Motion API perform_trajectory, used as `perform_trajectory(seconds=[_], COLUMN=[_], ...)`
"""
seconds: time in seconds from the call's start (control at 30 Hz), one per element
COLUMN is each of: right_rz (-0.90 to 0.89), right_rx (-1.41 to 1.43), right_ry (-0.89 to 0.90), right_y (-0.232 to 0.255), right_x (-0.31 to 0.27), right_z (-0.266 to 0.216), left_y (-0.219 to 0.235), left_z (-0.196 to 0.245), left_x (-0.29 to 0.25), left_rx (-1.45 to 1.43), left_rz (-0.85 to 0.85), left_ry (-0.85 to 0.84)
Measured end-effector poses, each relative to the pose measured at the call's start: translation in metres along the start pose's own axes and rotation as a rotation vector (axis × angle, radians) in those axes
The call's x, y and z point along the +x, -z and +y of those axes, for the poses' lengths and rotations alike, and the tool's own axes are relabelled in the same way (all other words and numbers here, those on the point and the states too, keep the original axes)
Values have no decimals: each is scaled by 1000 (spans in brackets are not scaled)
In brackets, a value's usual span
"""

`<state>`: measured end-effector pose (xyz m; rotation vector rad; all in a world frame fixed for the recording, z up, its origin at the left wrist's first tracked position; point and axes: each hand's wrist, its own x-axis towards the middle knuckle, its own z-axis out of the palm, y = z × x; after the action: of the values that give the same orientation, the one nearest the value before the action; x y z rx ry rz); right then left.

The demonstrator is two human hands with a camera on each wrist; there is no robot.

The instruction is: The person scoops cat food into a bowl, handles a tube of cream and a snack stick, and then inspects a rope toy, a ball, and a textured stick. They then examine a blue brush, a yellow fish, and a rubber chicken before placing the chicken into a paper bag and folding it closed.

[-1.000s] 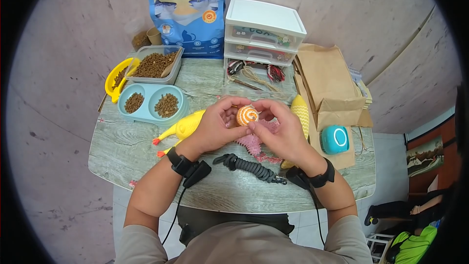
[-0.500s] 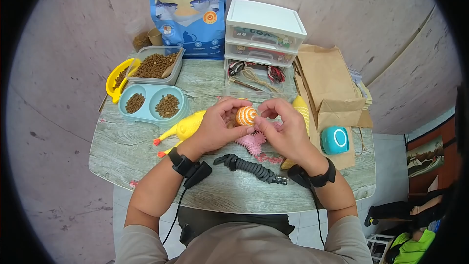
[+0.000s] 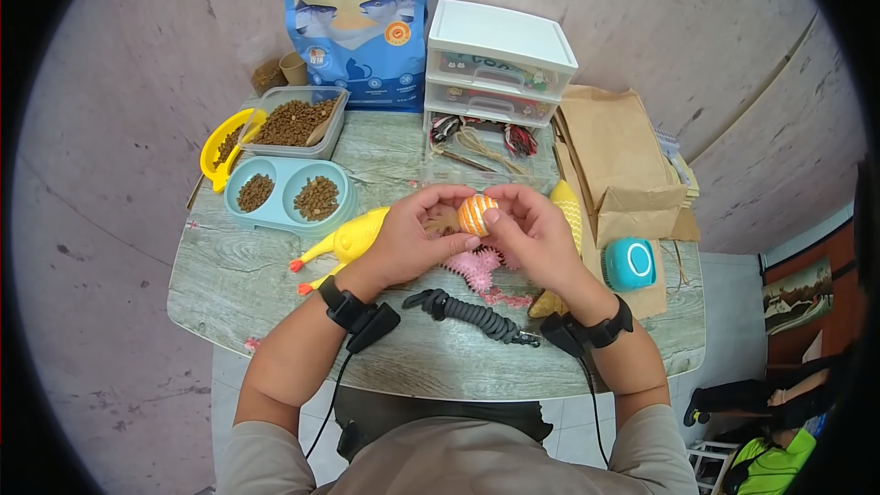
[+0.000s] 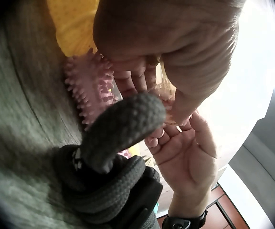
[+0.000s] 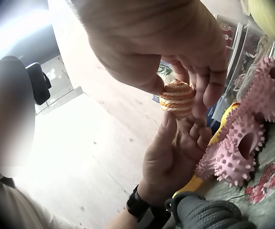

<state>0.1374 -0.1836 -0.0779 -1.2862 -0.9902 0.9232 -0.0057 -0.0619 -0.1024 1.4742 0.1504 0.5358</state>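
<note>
In the head view an orange-and-white striped ball [image 3: 476, 216] is held up between both hands above the table. My right hand [image 3: 536, 231] pinches it, thumb on its near face and fingers behind. My left hand [image 3: 412, 231] curls round its left side, the thumb tip at its lower edge. Brownish, feathery material [image 3: 442, 220] shows inside the left palm. Close up in the right wrist view, the ball [image 5: 176, 98] sits between the right thumb and fingers, with the left thumb against its underside. Below the hands lies a pink spiky toy [image 3: 477, 268].
A coiled grey rope [image 3: 467, 313] lies nearest the body. Left are a yellow rubber chicken [image 3: 353, 240], blue double bowl [image 3: 286, 165] and kibble tub [image 3: 344, 124]. Behind stand a food bag [image 3: 357, 37] and drawer unit [image 3: 500, 32]. Right are paper bags [image 3: 619, 147] and a teal brush [image 3: 628, 263].
The ball has turned in the fingers and shifted slightly right. The right fingers loosened half a second ago and now grip it again, thumb across its near face. The left hand has barely moved.
</note>
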Motion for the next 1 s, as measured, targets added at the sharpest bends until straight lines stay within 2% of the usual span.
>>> perform_trajectory(seconds=[0.37,0.67,0.77,1.0], right_rz=[-30,-27,-12,7], right_rx=[15,-66,-76,-82], right_ry=[-1,32,13,18], right_y=[-3,-1,0,-4], right_x=[0,-1,0,-1], right_z=[1,6,8,5], left_y=[0,2,1,1], left_z=[-2,0,1,0], left_x=[0,0,0,0], left_rx=[82,159,99,119], left_rz=[67,18,25,20], left_ry=[-37,12,30,8])
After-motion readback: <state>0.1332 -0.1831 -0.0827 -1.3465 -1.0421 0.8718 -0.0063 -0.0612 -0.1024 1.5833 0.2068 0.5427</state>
